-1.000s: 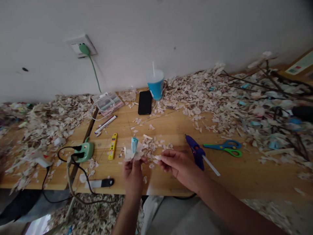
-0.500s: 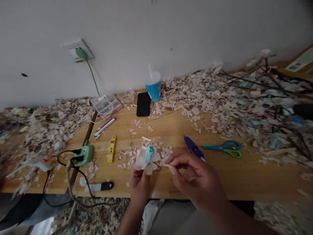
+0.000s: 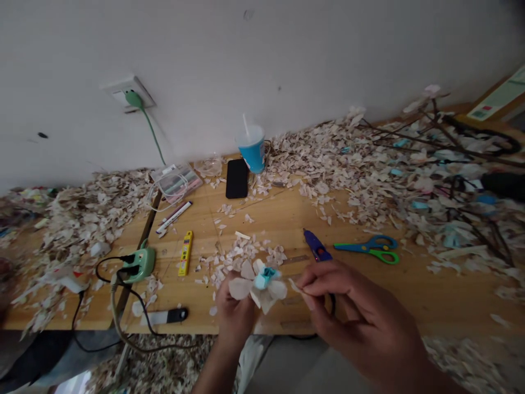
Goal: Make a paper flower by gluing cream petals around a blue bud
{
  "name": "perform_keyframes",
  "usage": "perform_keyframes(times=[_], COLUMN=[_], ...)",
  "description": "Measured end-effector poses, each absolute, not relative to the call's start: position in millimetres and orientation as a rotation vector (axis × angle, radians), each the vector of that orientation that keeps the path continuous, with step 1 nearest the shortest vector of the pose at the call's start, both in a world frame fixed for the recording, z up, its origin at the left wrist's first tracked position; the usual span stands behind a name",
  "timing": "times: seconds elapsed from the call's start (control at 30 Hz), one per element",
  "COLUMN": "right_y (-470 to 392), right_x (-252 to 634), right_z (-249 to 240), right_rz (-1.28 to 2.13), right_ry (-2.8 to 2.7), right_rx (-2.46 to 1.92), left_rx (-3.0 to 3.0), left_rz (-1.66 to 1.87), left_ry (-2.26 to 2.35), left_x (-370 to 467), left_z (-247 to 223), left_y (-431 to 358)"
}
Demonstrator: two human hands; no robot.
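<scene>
My left hand (image 3: 235,309) holds a flower (image 3: 259,284) from below, near the table's front edge. Whitish petals spread around its light blue centre. To the right of the flower, my right hand (image 3: 348,301) pinches a small pale petal (image 3: 294,285) between thumb and fingertips, apart from the flower. A purple glue gun (image 3: 316,246) lies just beyond my right hand, which covers part of it. Loose petals (image 3: 241,250) are scattered on the wood behind the flower.
Blue and green scissors (image 3: 367,248) lie right of the glue gun. Farther back are a phone (image 3: 237,179) and a blue cup (image 3: 252,150). A yellow box (image 3: 186,253), a scraper (image 3: 166,316) and a green power strip (image 3: 141,264) lie left. Branches (image 3: 451,139) rest among petals at right.
The flower has tilted and turned, showing its petals more openly. My right hand with the petal has moved right, away from the flower. The view has shifted slightly.
</scene>
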State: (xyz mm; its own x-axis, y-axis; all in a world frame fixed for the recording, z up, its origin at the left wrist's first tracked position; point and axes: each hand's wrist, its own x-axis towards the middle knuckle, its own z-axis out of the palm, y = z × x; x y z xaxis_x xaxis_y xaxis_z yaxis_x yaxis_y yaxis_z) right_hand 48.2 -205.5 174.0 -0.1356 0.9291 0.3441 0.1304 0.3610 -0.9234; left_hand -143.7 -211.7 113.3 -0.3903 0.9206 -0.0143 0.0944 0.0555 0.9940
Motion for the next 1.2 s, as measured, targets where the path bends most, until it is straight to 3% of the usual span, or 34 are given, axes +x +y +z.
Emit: perform_keyframes(times=[0.27, 0.53, 0.83, 0.97, 1.2], right_y=[-213, -215, -216, -216, -215], right_x=[49, 47, 40, 34, 29], right_z=[175, 173, 170, 165, 162], right_rz=[0.963, 0.771, 0.799, 0.94, 0.884], right_ry=[-1.588, -1.684, -1.622, -1.485, -1.425], right_rx=[-0.976, -1.125, -1.132, -1.171, -1.152], left_rx=[1.43, 1.69, 1.506, 1.363, 1.023], left_rz=[1.543, 1.469, 1.474, 1.454, 1.432], left_ry=[1.451, 1.574, 1.769, 1.749, 1.646], left_x=[-136, -136, -131, -125, -111], left_z=[129, 129, 122, 121, 123], left_y=[-215, -227, -230, -230, -226])
